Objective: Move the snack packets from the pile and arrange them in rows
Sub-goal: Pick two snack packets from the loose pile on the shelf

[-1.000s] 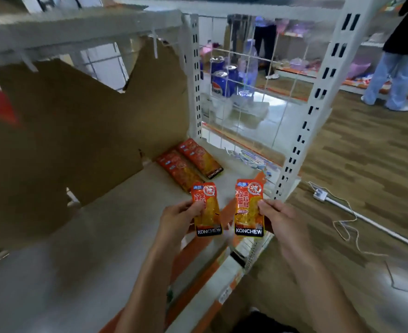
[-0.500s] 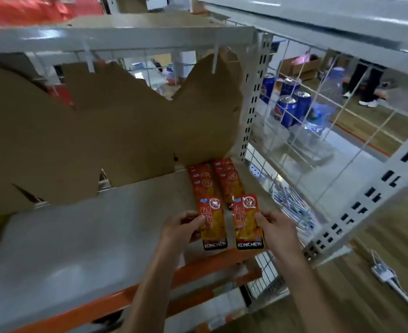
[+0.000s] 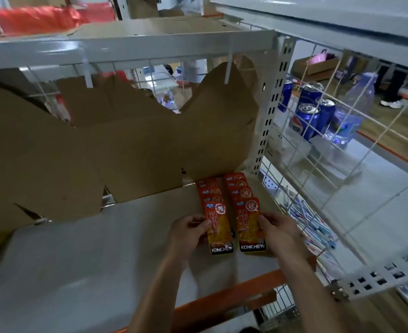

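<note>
The person stands in front of a grey shelf (image 3: 78, 272) with an orange front edge and holds one snack packet in each hand. The left hand (image 3: 188, 233) pinches the left packet (image 3: 218, 228) by its left edge, thumb on top, and the right hand (image 3: 278, 230) grips the right packet (image 3: 249, 225) by its right edge in the same way. Both packets are orange with a black band that reads KONCHEW, and they lie side by side, nearly touching, low over the shelf surface; I cannot tell if they rest on it. Just behind them two short rows of packets (image 3: 224, 188) of the same kind lie overlapped, and they reach back to the torn brown cardboard (image 3: 102, 145) that stands along the rear of the shelf. To the right, behind a white wire grid (image 3: 342, 164), blue cans (image 3: 308, 116) stand beside a clear plastic bottle (image 3: 351, 111).
</note>
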Demonstrator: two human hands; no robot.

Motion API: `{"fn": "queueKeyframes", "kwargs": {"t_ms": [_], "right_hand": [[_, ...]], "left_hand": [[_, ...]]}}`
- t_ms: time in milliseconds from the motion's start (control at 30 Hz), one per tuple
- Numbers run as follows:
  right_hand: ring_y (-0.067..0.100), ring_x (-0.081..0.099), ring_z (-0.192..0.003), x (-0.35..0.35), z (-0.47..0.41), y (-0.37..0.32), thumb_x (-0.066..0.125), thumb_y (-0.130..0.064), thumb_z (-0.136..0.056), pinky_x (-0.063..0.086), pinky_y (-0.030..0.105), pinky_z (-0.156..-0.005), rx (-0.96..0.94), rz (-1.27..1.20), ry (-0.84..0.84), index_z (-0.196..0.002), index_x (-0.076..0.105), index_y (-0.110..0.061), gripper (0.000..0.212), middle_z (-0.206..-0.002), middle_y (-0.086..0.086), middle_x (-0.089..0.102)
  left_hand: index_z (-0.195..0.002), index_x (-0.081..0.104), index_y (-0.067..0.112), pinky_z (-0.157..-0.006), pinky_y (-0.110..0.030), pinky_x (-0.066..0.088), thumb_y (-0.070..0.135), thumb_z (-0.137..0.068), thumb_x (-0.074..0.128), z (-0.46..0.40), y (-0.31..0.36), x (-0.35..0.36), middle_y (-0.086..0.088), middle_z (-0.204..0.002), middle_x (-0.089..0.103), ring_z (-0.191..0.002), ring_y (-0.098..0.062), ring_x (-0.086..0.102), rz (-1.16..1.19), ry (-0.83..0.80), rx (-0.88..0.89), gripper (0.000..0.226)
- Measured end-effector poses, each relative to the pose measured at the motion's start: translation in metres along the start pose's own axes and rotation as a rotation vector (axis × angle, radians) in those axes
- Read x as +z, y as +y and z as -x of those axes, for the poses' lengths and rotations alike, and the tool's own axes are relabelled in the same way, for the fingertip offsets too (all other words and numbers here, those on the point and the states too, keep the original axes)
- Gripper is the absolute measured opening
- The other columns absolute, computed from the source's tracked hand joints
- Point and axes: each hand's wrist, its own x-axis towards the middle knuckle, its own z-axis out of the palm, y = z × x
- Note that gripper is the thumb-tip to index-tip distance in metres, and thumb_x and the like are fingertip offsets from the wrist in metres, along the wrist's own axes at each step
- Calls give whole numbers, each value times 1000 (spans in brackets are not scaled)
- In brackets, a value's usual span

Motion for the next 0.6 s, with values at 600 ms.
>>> {"fn": "queueKeyframes", "kwargs": {"t_ms": [600], "right_hand": [[5, 64, -73, -8, -35, 0, 61, -25, -95, 44, 19, -58, -163, 251, -13, -105, 74, -19, 17, -88, -1, 72]], "left_hand": [[-91, 69, 11, -69, -30, 60, 8, -85, 75, -12, -8, 10, -7, -88, 73, -79, -18, 73, -69, 109, -31, 9]]}}
